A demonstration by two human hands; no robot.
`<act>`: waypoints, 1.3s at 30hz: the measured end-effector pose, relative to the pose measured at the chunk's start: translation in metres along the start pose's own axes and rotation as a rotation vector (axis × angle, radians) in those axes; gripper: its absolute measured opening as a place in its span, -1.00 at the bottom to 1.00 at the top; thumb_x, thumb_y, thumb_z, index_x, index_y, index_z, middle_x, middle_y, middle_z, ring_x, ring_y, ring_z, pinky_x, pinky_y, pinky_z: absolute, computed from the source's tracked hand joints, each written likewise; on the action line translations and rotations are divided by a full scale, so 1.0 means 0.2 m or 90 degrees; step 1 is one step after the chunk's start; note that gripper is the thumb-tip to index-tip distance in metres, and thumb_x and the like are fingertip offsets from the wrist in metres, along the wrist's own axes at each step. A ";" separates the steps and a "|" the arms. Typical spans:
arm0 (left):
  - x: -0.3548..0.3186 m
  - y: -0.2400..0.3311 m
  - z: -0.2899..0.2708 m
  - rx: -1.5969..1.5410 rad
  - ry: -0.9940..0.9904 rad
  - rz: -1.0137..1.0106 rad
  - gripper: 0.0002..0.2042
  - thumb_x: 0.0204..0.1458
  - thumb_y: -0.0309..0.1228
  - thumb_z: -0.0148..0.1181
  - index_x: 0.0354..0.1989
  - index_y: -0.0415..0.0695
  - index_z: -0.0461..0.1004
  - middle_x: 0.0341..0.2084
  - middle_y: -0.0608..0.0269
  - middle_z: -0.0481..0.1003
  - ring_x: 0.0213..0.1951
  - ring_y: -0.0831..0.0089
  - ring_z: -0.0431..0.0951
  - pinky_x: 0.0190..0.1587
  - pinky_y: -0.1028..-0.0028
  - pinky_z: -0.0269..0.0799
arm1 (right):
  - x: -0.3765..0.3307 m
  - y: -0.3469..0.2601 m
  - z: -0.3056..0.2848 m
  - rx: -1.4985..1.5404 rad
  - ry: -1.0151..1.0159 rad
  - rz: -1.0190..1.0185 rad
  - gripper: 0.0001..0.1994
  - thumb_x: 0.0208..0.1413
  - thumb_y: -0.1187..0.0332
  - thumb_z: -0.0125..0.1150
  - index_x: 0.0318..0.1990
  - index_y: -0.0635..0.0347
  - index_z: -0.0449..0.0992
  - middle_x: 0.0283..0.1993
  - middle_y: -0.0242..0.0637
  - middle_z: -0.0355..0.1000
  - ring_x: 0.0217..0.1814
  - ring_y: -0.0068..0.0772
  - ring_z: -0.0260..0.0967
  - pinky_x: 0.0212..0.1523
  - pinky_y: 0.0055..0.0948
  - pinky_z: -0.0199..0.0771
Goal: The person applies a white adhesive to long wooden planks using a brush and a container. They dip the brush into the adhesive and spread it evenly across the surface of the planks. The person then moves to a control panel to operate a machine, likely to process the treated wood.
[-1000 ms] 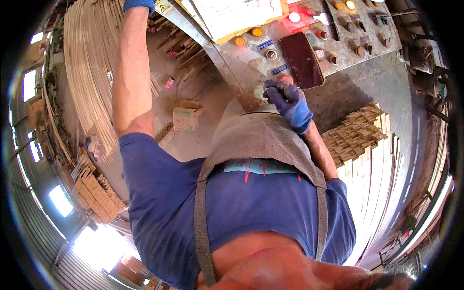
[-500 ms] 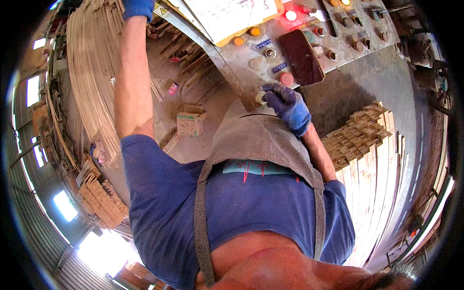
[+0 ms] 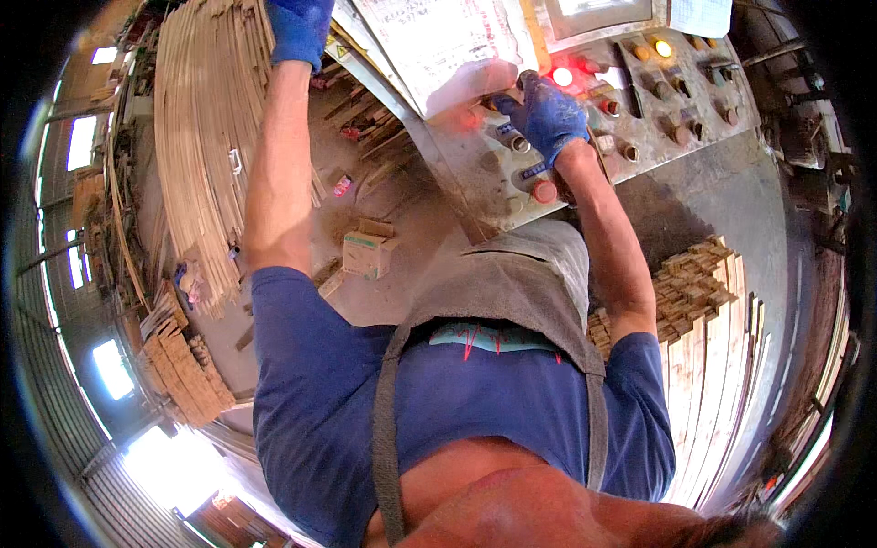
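My right hand (image 3: 550, 121), in a blue glove, is over the sloping metal control panel (image 3: 502, 196). Its thumb and fingers close on the right end of a flat, round-cornered reddish case (image 3: 470, 84), which overlaps the written paper sheet (image 3: 411, 41). Glare washes out part of the case. Beneath the wrist are a key-type switch (image 3: 519, 143) and a red push button (image 3: 544, 191). My left hand (image 3: 303, 27), also gloved in blue, reaches to the top edge beside the panel's left side. Its fingers fall outside the picture, so any grip is hidden.
Long wooden strips (image 3: 196, 137) lie in a pile at the left. An open cardboard box (image 3: 368, 251) stands on the floor below the panel. Stacked timber (image 3: 699, 297) rises at my right. Lit lamps and several knobs (image 3: 681, 135) cover the panel's right part.
My right hand has moved up from the panel's lower edge onto the panel. The reddish case has left its place among the buttons and shifted left onto the paper. My left arm has shifted slightly right.
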State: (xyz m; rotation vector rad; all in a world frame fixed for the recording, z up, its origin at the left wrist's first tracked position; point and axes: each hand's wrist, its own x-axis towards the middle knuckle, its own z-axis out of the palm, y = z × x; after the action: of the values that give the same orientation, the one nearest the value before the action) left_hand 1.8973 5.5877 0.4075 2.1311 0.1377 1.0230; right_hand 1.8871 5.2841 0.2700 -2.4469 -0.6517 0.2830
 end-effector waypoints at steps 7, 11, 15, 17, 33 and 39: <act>-0.05 -0.02 -0.02 -0.074 -0.025 -0.031 -0.88 0.10 -0.42 0.17 -0.30 -0.22 0.44 -0.45 0.40 0.45 -0.36 0.63 0.39 -0.26 0.56 0.36 | 0.12 0.01 0.09 0.020 0.003 -0.028 -0.55 0.05 -0.03 0.13 -0.08 0.13 0.49 -0.19 -0.01 0.51 -0.10 0.03 0.47 -0.12 -0.09 0.45; -0.06 0.00 -0.02 -0.085 -0.011 -0.025 -0.79 0.10 -0.43 0.17 -0.14 -0.28 0.48 -0.35 0.35 0.51 -0.29 0.59 0.45 -0.18 0.57 0.39 | 0.16 0.10 0.17 0.037 0.058 -0.050 -0.62 0.12 0.01 0.04 -0.09 0.06 0.50 -0.19 -0.02 0.51 -0.11 0.06 0.46 -0.14 -0.08 0.45; -0.11 -0.05 -0.11 -0.055 0.033 -0.011 -0.75 0.09 -0.39 0.21 -0.10 -0.25 0.50 -0.30 0.36 0.52 -0.27 0.60 0.45 -0.14 0.56 0.40 | 0.14 0.11 0.17 0.053 0.079 -0.071 -0.66 0.13 0.02 0.02 -0.08 -0.01 0.50 -0.20 -0.05 0.51 -0.12 0.05 0.46 -0.15 -0.07 0.45; -0.12 -0.07 -0.16 -0.052 0.047 -0.012 -0.72 0.09 -0.36 0.23 -0.08 -0.24 0.50 -0.28 0.37 0.52 -0.25 0.63 0.45 -0.14 0.57 0.40 | 0.13 0.11 0.17 0.087 0.091 -0.085 -0.66 0.13 0.03 0.02 -0.08 -0.01 0.50 -0.21 -0.07 0.51 -0.14 0.04 0.46 -0.15 -0.08 0.46; -1.08 0.12 -0.16 0.205 -0.130 0.111 -0.64 0.00 -0.45 0.26 0.00 -0.21 0.42 -0.02 0.03 0.46 -0.02 0.26 0.49 0.03 0.34 0.42 | -0.04 0.11 -0.13 0.350 -0.026 -0.171 -0.76 0.07 0.18 0.22 -0.25 0.15 0.57 -0.42 -0.27 0.50 -0.40 -0.44 0.43 -0.30 -0.45 0.44; -0.94 0.30 -0.23 0.363 -0.174 0.291 -0.36 -0.12 -0.26 0.36 0.18 -0.14 0.31 0.12 -0.01 0.35 0.13 0.03 0.36 0.12 0.17 0.31 | -0.11 -0.02 -0.39 0.570 -0.163 -0.081 -0.81 0.15 0.23 0.20 -0.36 0.14 0.58 -0.51 -0.50 0.44 -0.50 -0.73 0.29 -0.48 -0.66 0.28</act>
State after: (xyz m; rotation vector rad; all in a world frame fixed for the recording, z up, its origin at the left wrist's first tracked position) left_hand 1.7254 5.4982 0.3468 2.8908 -0.2308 1.0082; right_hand 1.8926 5.2373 0.3356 -1.5194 -0.6060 0.6761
